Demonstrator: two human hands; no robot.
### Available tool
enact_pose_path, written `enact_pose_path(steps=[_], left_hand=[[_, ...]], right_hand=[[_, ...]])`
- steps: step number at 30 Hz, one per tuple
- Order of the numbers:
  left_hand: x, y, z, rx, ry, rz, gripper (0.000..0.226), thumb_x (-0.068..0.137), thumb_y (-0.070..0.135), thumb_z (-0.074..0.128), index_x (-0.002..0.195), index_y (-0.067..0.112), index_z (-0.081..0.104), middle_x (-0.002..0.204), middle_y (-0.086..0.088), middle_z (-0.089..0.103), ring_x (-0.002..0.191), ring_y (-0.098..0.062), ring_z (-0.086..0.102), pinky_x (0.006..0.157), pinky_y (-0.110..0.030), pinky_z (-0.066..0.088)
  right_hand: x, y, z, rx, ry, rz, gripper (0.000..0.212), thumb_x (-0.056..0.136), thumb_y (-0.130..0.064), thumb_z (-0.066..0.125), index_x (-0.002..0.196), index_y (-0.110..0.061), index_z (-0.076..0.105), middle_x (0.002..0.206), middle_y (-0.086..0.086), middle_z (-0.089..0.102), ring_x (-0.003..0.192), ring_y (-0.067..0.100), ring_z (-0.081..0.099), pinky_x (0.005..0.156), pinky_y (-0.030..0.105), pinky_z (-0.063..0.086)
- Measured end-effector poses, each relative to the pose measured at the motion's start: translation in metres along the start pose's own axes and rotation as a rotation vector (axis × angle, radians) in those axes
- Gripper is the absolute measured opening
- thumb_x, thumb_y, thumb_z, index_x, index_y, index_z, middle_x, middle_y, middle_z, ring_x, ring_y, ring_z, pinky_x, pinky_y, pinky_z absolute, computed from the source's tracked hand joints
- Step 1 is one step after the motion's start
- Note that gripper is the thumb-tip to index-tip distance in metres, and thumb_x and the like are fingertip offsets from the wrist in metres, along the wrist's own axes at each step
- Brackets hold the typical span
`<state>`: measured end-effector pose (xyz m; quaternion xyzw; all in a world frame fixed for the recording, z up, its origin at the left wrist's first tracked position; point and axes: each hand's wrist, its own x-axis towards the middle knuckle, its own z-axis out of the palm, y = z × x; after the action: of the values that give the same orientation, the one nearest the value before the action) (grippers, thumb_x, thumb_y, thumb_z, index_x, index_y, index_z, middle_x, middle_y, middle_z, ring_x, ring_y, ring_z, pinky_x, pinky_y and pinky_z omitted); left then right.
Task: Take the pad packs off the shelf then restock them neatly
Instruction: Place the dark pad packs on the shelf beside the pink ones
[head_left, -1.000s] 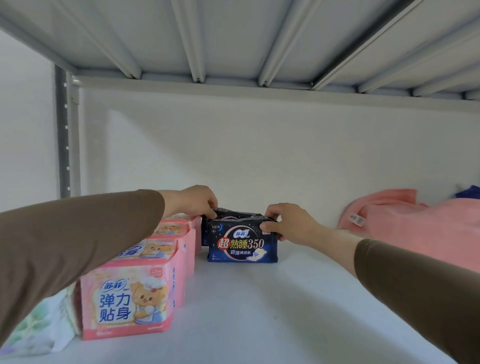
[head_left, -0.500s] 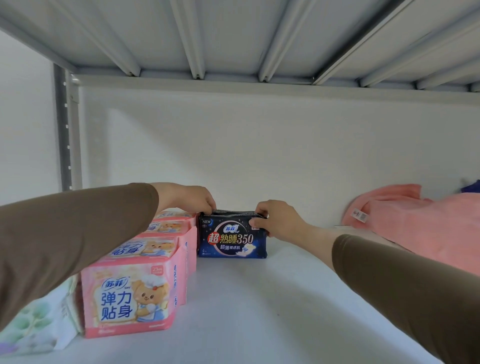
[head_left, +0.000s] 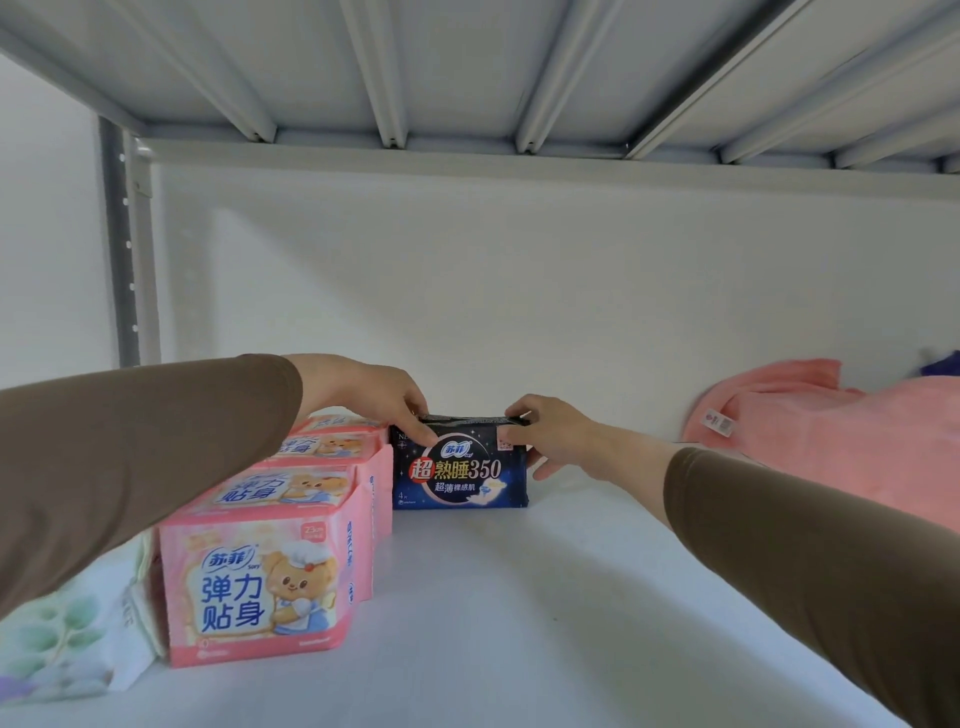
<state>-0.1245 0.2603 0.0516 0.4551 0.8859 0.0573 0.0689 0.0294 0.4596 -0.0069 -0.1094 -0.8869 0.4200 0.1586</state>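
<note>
Dark pack (head_left: 460, 475) nudged beside pink packs (head_left: 291, 525), hands (head_left: 384, 397) gripping

Two arms are seen, each covered by a long sleeve of plain brown fabric. The left sleeve (head_left: 145, 457) is cut close and ends at the wrist in a straight, unadorned edge; soft folds are seen along its underside. The right sleeve (head_left: 810, 566) is of the same brown cloth and likewise stops at the wrist. The left hand (head_left: 374, 395) and right hand (head_left: 550, 431) are left bare; no gloves are worn.
</note>
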Motion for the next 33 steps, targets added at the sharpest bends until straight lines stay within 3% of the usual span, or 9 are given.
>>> enact_pose_path(steps=[3, 8, 13, 15, 19, 24, 28, 33], left_hand=[[0.001, -0.002, 0.0, 0.042, 0.042, -0.004, 0.049, 0.08, 0.056, 0.072, 0.112, 0.019, 0.068, 0.106, 0.008, 0.067, 0.1, -0.012, 0.06, 0.081, -0.024, 0.046], [-0.001, -0.005, -0.001, 0.075, 0.022, -0.033, 0.046, 0.079, 0.061, 0.07, 0.106, 0.024, 0.065, 0.103, 0.01, 0.064, 0.096, -0.009, 0.057, 0.08, -0.026, 0.044], [-0.005, -0.003, 0.0, 0.048, -0.002, -0.042, 0.055, 0.078, 0.061, 0.071, 0.117, 0.022, 0.064, 0.112, 0.008, 0.067, 0.106, -0.012, 0.06, 0.095, -0.031, 0.049], [-0.007, -0.002, -0.001, 0.021, -0.003, -0.052, 0.057, 0.08, 0.058, 0.071, 0.123, 0.024, 0.061, 0.114, 0.008, 0.065, 0.107, -0.01, 0.06, 0.093, -0.028, 0.048], [-0.009, 0.0, -0.002, 0.015, 0.004, -0.075, 0.068, 0.079, 0.06, 0.072, 0.135, 0.025, 0.053, 0.122, 0.008, 0.061, 0.114, -0.012, 0.056, 0.102, -0.031, 0.044], [-0.013, 0.003, -0.005, 0.027, -0.009, -0.095, 0.087, 0.071, 0.069, 0.072, 0.142, 0.025, 0.048, 0.127, 0.008, 0.058, 0.121, -0.015, 0.052, 0.109, -0.034, 0.039], [-0.017, 0.008, -0.004, 0.015, 0.008, -0.102, 0.083, 0.077, 0.062, 0.07, 0.146, 0.025, 0.043, 0.138, 0.007, 0.053, 0.129, -0.015, 0.047, 0.111, -0.033, 0.036], [-0.032, 0.018, -0.001, 0.034, 0.061, -0.076, 0.085, 0.081, 0.062, 0.068, 0.151, 0.025, 0.036, 0.152, 0.004, 0.04, 0.138, -0.017, 0.038, 0.113, -0.032, 0.032]], right_hand=[[0.002, 0.0, 0.002, -0.026, -0.005, -0.042, 0.026, 0.097, -0.025, 0.062, 0.119, -0.014, 0.056, 0.114, 0.012, 0.068, 0.076, 0.021, 0.066, 0.056, 0.029, 0.055], [0.003, 0.002, 0.008, -0.065, 0.005, -0.082, 0.023, 0.097, -0.025, 0.059, 0.118, -0.015, 0.058, 0.113, 0.006, 0.065, 0.082, 0.02, 0.064, 0.058, 0.027, 0.053], [0.002, 0.002, 0.007, -0.062, 0.015, -0.063, 0.026, 0.096, -0.031, 0.062, 0.119, -0.02, 0.06, 0.121, 0.002, 0.062, 0.109, 0.022, 0.06, 0.07, 0.03, 0.051], [0.001, 0.002, 0.006, -0.052, -0.004, -0.048, 0.033, 0.095, -0.035, 0.063, 0.125, -0.023, 0.057, 0.125, 0.0, 0.059, 0.116, 0.022, 0.058, 0.074, 0.031, 0.05], [-0.002, -0.001, 0.007, -0.042, -0.017, -0.046, 0.048, 0.094, -0.042, 0.063, 0.138, -0.028, 0.047, 0.13, 0.0, 0.054, 0.116, 0.021, 0.056, 0.075, 0.029, 0.048], [-0.003, -0.001, 0.008, -0.071, 0.01, -0.063, 0.051, 0.095, -0.047, 0.06, 0.14, -0.026, 0.046, 0.133, 0.001, 0.052, 0.112, 0.017, 0.054, 0.077, 0.026, 0.046], [-0.004, 0.0, 0.007, -0.168, 0.053, -0.087, 0.057, 0.095, -0.052, 0.056, 0.144, -0.025, 0.044, 0.143, 0.005, 0.047, 0.127, 0.021, 0.047, 0.096, 0.028, 0.036], [-0.013, -0.005, 0.003, -0.353, 0.155, -0.093, 0.06, 0.093, -0.06, 0.052, 0.145, -0.032, 0.043, 0.149, 0.005, 0.039, 0.143, 0.028, 0.024, 0.113, 0.043, 0.03]])
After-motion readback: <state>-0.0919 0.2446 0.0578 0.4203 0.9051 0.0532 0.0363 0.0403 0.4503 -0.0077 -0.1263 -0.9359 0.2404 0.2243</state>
